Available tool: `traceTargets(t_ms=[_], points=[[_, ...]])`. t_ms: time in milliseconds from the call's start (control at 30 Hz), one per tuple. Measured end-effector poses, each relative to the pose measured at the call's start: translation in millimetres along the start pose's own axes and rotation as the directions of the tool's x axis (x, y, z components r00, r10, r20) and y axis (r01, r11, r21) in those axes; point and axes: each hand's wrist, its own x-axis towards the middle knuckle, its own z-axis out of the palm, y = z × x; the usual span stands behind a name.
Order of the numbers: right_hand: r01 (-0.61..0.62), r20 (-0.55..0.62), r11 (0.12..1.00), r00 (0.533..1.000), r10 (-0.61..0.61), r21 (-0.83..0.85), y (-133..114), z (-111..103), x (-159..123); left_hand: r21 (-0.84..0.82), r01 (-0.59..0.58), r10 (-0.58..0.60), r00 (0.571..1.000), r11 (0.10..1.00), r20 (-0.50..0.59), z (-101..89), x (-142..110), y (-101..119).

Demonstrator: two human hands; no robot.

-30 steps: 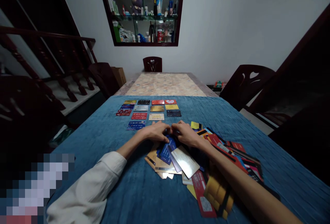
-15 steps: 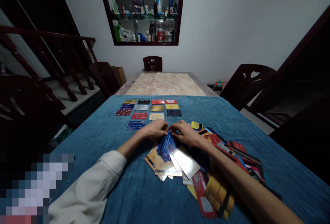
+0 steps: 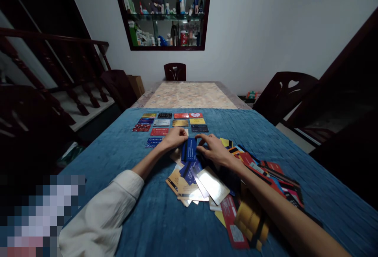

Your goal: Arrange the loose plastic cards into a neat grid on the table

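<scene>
A dark blue card (image 3: 189, 149) with lines of pale print is tilted up above a loose pile. My left hand (image 3: 175, 138) pinches it at its upper left corner. At the card's right edge, my right hand (image 3: 213, 149) has its thumb and forefinger bent around it. Beneath lie purple-blue cards (image 3: 189, 173), tan cards (image 3: 189, 191) and a shiny pale card (image 3: 214, 186). Beyond my left hand, several cards lie face up in rows, among them a red card (image 3: 160, 131) and a blue card (image 3: 152, 142) partly covered by my left wrist.
A spread heap of mixed cards (image 3: 273, 167) lies to the right, partly under my right forearm. Yellow cards (image 3: 251, 221) and a red card (image 3: 233, 225) lie nearer me. A blue cloth (image 3: 147, 209) covers this end of the table; chairs (image 3: 286, 95) stand around it.
The blue card has come up off the pile and turned more upright between my hands. My left hand has shifted slightly left and away from me.
</scene>
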Motion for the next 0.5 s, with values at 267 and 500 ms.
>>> traceTargets(t_ms=[267,500], points=[[-0.052,-0.040,0.984,0.998,0.046,-0.173,-16.3,-5.7,-7.3,-0.175,0.125,-0.146,0.983,0.977,-0.112,4.7,-2.6,7.4],[-0.073,0.012,0.921,0.996,0.083,-0.383,-29.3,-7.2,-12.5,-0.300,0.182,-0.221,0.970,0.936,-0.101,12.0,-8.1,19.6]])
